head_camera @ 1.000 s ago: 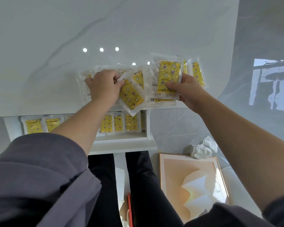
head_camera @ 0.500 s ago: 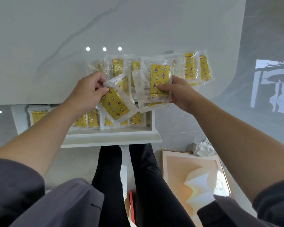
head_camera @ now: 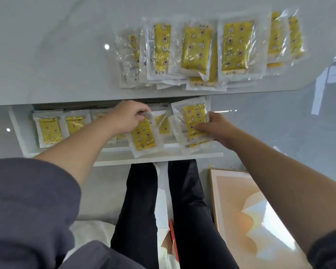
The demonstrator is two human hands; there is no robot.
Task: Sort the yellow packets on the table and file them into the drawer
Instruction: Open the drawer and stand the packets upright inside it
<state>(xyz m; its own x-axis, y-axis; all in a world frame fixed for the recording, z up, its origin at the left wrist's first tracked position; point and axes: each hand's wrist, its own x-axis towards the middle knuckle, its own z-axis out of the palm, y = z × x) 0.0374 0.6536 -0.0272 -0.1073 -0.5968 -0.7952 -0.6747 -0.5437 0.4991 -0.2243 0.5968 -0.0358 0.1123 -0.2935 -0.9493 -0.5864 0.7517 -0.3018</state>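
Left hand (head_camera: 127,118) is pinching one packet (head_camera: 143,137) over the drawer (head_camera: 114,160); right hand (head_camera: 218,131) is gripping a stack (head_camera: 194,121) beside it. Being slick, it could be fanning apart and dropping past the drawer's front rim

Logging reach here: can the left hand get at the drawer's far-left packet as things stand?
Probably yes: the far-left packet lies uncovered in the open drawer. But the left hand is pinching another packet, so it would have to release that first.
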